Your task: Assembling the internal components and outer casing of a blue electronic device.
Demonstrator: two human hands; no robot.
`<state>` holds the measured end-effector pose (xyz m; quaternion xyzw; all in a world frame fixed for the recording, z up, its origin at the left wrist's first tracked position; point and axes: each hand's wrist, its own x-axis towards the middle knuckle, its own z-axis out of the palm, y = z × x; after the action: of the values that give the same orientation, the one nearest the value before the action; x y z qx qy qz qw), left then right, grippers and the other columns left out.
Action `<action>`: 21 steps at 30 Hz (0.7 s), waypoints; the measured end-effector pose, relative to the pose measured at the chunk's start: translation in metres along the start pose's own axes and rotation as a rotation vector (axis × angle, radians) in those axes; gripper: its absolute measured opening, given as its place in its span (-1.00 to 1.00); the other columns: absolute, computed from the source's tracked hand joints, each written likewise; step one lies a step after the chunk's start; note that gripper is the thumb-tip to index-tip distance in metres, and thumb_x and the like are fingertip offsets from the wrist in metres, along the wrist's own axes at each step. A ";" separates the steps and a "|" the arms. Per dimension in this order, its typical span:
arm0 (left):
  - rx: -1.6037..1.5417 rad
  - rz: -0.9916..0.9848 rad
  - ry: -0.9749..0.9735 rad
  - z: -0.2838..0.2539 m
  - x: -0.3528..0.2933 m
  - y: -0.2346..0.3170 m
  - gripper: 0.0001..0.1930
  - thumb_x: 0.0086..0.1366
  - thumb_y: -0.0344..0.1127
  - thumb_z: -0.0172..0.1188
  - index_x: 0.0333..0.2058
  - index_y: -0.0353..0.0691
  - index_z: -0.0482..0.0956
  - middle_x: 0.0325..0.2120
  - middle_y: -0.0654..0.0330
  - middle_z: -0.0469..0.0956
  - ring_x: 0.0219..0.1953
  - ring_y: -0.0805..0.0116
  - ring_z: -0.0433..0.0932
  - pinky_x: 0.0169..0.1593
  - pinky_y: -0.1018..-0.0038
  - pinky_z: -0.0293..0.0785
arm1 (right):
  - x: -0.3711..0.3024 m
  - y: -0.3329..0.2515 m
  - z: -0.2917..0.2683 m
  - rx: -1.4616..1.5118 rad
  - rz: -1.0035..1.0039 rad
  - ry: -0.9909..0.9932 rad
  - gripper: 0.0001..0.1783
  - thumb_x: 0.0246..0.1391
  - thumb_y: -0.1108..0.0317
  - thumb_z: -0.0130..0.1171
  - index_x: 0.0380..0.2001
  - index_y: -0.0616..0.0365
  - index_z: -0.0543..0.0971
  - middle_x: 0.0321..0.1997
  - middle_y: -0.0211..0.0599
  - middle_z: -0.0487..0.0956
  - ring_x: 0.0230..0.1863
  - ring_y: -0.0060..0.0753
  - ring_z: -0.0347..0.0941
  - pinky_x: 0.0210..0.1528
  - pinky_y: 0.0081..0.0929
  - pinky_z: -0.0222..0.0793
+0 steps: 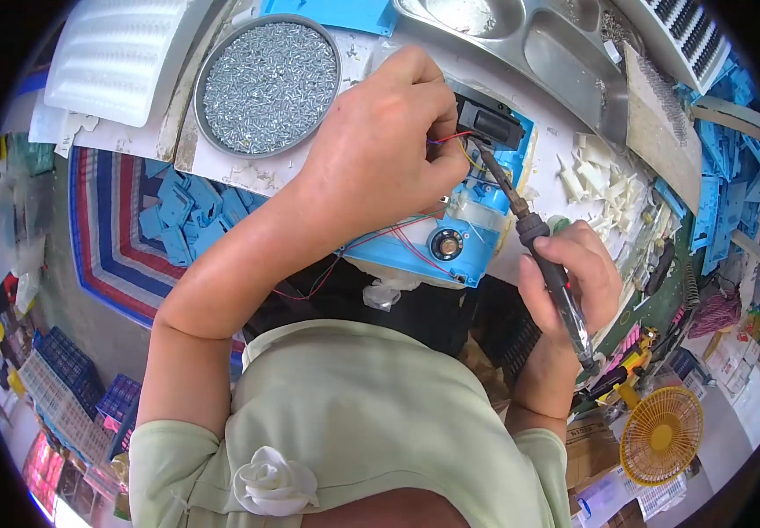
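Note:
My right hand point(582, 277) grips a soldering iron point(556, 273) by its dark handle, with the tip pointing up and left. That tip reaches the wires at a black plastic box point(494, 125) on an open blue plastic housing point(411, 251). Over the housing, my left hand point(389, 132) is closed in a pinch, and a thin red wire point(450, 136) runs out from its fingertips. Part of the housing is hidden beneath this hand. A round black speaker-like part point(445, 244) sits in the housing's near side, with thin red and green wires trailing left.
A round tray of small screws point(200, 97) stands left of my left hand. Behind the housing lies a metal compartment tray point(521, 57). White plastic pieces point(595, 180) are heaped at the right. Blue plastic parts point(182, 211) fill a striped bag at the left.

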<state>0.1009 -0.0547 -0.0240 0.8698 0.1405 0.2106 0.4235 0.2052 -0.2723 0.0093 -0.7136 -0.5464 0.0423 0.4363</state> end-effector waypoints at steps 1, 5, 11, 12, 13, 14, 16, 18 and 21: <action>0.007 0.001 -0.002 0.000 0.000 0.000 -0.88 -0.02 -0.55 0.30 -0.51 -0.35 0.52 -0.37 0.20 0.44 -0.56 0.46 0.49 -0.47 0.55 0.47 | -0.001 -0.001 -0.001 -0.005 0.000 0.001 -0.60 -0.22 0.59 0.43 -0.22 0.18 0.58 -0.54 -0.24 0.53 -0.58 -0.27 0.41 -0.52 -0.43 0.30; 0.007 0.004 0.007 0.000 0.000 0.000 -0.88 -0.01 -0.55 0.31 -0.51 -0.34 0.52 -0.38 0.22 0.43 -0.57 0.48 0.48 -0.47 0.55 0.45 | -0.006 -0.002 -0.007 0.001 0.002 0.017 -0.60 -0.19 0.59 0.43 -0.21 0.20 0.57 -0.55 -0.23 0.50 -0.58 -0.26 0.39 -0.51 -0.43 0.29; -0.015 -0.006 0.011 -0.001 0.000 0.001 -0.89 0.00 -0.53 0.31 -0.51 -0.33 0.52 -0.39 0.22 0.43 -0.57 0.49 0.44 -0.48 0.55 0.41 | -0.013 -0.002 -0.010 0.034 0.015 0.043 -0.59 -0.18 0.60 0.43 -0.20 0.22 0.55 -0.55 -0.21 0.50 -0.57 -0.26 0.40 -0.49 -0.43 0.30; -0.016 0.003 0.017 -0.001 0.000 0.000 -0.89 0.00 -0.53 0.31 -0.51 -0.33 0.52 -0.39 0.22 0.43 -0.57 0.49 0.43 -0.48 0.54 0.40 | -0.013 -0.002 -0.010 0.037 0.019 0.050 -0.59 -0.18 0.61 0.43 -0.20 0.22 0.55 -0.55 -0.21 0.50 -0.57 -0.26 0.40 -0.49 -0.42 0.31; -0.017 0.013 0.022 -0.001 0.000 0.000 -0.89 0.00 -0.54 0.31 -0.52 -0.33 0.52 -0.39 0.22 0.43 -0.57 0.49 0.42 -0.48 0.54 0.39 | -0.014 -0.002 -0.010 0.031 0.022 0.059 -0.59 -0.18 0.61 0.43 -0.20 0.23 0.55 -0.55 -0.20 0.50 -0.57 -0.27 0.40 -0.49 -0.42 0.31; -0.012 0.012 0.019 -0.001 0.000 -0.001 -0.88 0.00 -0.53 0.32 -0.51 -0.32 0.52 -0.38 0.22 0.43 -0.58 0.49 0.42 -0.48 0.54 0.39 | -0.016 -0.002 -0.010 0.025 0.026 0.067 -0.60 -0.18 0.62 0.43 -0.20 0.23 0.55 -0.54 -0.20 0.51 -0.57 -0.27 0.40 -0.48 -0.43 0.31; -0.004 0.014 0.011 -0.001 -0.001 -0.001 -0.86 -0.01 -0.52 0.34 -0.49 -0.31 0.53 -0.36 0.22 0.43 -0.58 0.49 0.41 -0.49 0.53 0.37 | -0.018 -0.002 -0.011 0.015 0.033 0.086 -0.61 -0.18 0.62 0.42 -0.21 0.24 0.55 -0.54 -0.20 0.51 -0.57 -0.28 0.40 -0.48 -0.43 0.30; -0.010 0.059 0.086 -0.003 0.000 0.004 -0.84 0.00 -0.51 0.37 -0.45 -0.29 0.55 -0.33 0.22 0.43 -0.57 0.48 0.41 -0.48 0.52 0.37 | -0.019 -0.002 -0.013 0.009 0.040 0.108 -0.62 -0.18 0.63 0.41 -0.22 0.26 0.55 -0.55 -0.19 0.50 -0.57 -0.29 0.40 -0.48 -0.44 0.29; 0.023 0.179 0.057 -0.004 -0.007 0.016 -0.80 0.00 -0.48 0.42 -0.39 -0.25 0.58 -0.28 0.21 0.44 -0.56 0.44 0.43 -0.47 0.50 0.39 | -0.028 0.001 -0.019 0.061 0.038 0.210 -0.63 -0.18 0.65 0.39 -0.23 0.29 0.54 -0.55 -0.20 0.50 -0.58 -0.33 0.39 -0.48 -0.47 0.26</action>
<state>0.0941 -0.0646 -0.0106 0.8774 0.0767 0.2705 0.3886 0.2051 -0.3058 0.0087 -0.7108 -0.4825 -0.0079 0.5117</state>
